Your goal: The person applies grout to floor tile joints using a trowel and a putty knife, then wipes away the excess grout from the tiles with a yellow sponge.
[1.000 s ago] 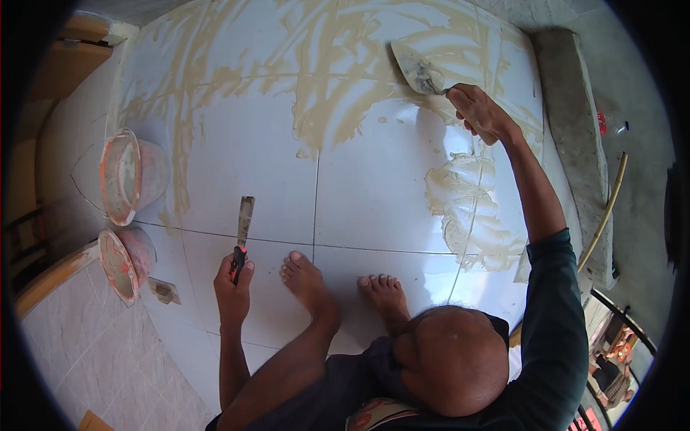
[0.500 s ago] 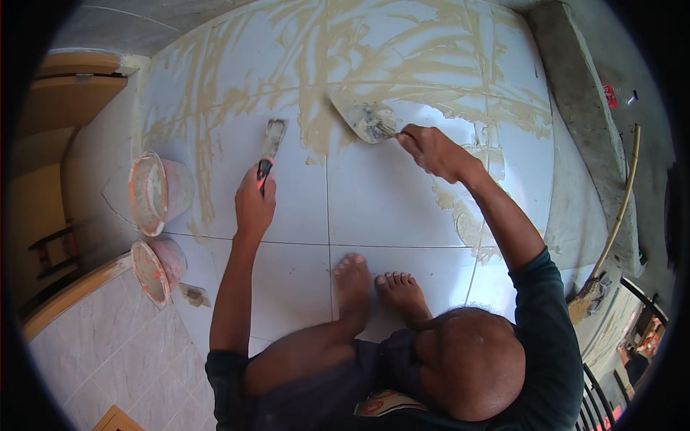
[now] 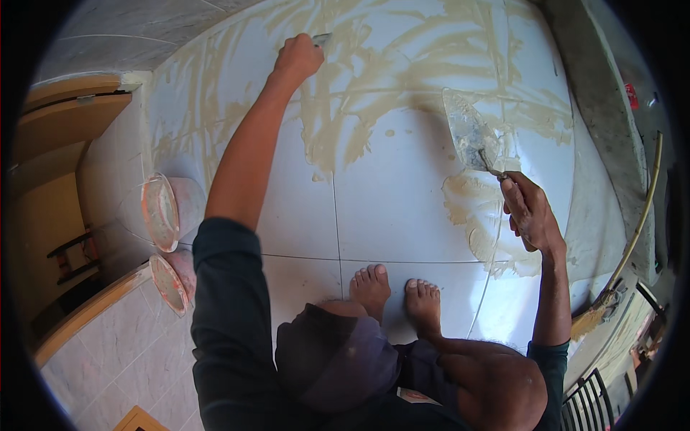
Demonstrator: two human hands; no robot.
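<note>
- head view: the right hand [image 3: 530,212], right of centre in the frame, was wrapped around the handle of a broad trowel [image 3: 466,133], fingers snug with no gap showing.
- the trowel was at centre right; its long axis ran from lower right to upper left, handle low, blade tip toward the top of the frame and slightly left. whether the blade touched the floor could not be told.
- the left hand [image 3: 298,57], at top centre, was curled tightly around a second tool; the fist hid its handle, and only a short grey blade [image 3: 322,39] showed, pointing right and slightly up.
- beige paste [image 3: 315,136] streaked the white tiles [image 3: 402,208] across the top, with another patch beside the right hand.
- loose paste on the trowel, if the blade tipped, could have dropped onto bare tile; a steep edge pressed hard might have scratched the glaze.
- the bare feet [image 3: 370,291], at lower centre, stood on bare tile; a step forward into wet paste could have caused a slip.
- two buckets [image 3: 190,205] stood at left, near the left sleeve [image 3: 230,287]; a wide elbow swing might have knocked one.
</note>
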